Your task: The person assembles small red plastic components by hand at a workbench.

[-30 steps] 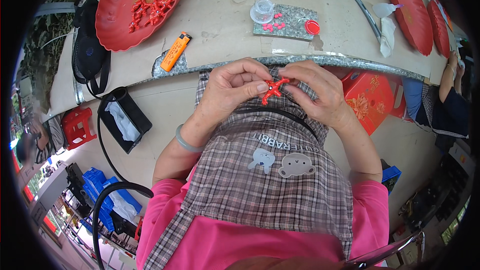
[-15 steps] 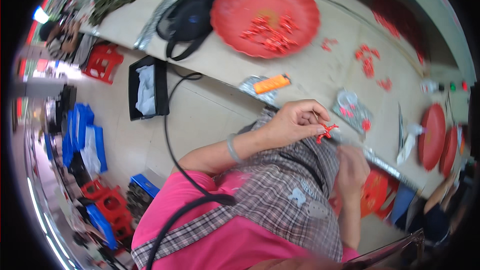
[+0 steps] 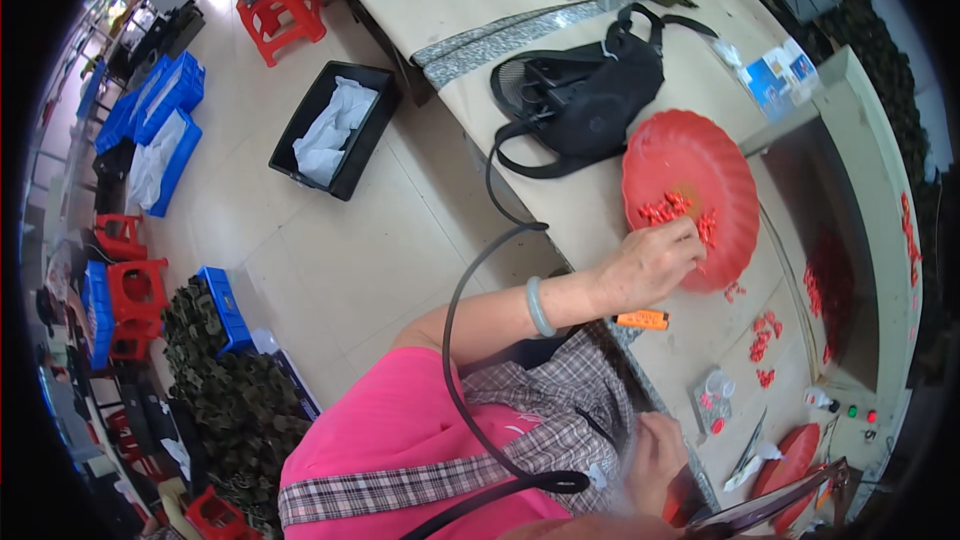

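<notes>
My left hand [image 3: 655,262], with a pale bangle [image 3: 539,307] on its wrist, is over the near edge of a scalloped red plate [image 3: 735,165]. Its fingers are bent together and point down at the small glossy red pieces [image 3: 664,208] lying on the plate. What is between the fingertips, if anything, is hidden. Close to my apron [image 3: 550,410], by the table's front edge, is my right hand [image 3: 655,455]. Its fingers look loosely curled, partly blurred, and I cannot see what they hold.
A black bag [image 3: 600,105] lies left of the plate; an orange tool [image 3: 643,320] sits at the table edge. More red pieces [image 3: 765,335] and a small clear tray [image 3: 712,400] lie to the right. A black crate [image 3: 350,175] stands on the floor; a black cable [image 3: 455,340] crosses my arm.
The view has swung left. My left hand has gone from near my apron, where it held a small red branched piece, out to the plate. That piece no longer shows there.
</notes>
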Tool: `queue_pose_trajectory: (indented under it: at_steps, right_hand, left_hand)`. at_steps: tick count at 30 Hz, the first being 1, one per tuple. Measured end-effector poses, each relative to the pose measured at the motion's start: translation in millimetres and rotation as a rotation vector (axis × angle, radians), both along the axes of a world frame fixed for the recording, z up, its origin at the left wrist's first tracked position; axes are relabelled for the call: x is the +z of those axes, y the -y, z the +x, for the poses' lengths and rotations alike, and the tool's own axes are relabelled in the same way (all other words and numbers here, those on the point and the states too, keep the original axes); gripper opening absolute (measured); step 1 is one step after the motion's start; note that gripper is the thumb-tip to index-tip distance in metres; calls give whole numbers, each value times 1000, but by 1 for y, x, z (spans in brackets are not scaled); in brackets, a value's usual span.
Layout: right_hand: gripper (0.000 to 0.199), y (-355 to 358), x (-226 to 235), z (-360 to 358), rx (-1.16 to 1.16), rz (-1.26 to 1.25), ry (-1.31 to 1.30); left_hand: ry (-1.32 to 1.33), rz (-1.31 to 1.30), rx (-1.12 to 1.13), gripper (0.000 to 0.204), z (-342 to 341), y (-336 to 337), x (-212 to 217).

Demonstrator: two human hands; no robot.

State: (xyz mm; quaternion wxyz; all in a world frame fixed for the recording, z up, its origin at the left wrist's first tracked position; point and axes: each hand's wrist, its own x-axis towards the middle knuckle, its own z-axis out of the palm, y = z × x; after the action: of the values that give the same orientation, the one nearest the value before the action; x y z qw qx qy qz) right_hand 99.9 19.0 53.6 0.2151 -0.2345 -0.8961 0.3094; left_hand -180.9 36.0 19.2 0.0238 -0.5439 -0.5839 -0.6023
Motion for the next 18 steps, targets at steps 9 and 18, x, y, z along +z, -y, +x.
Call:
queue_pose_trajectory:
  at_steps: [9,18]
  right_hand:
    - [27,3,5,-42,101,29,110]
    - [28,-1,-1,-48,164,2,175]
  left_hand:
    - [-107,-119,65,14,-13,-2,-8]
    - [-141,-138,65,11,-8,-2,-13]
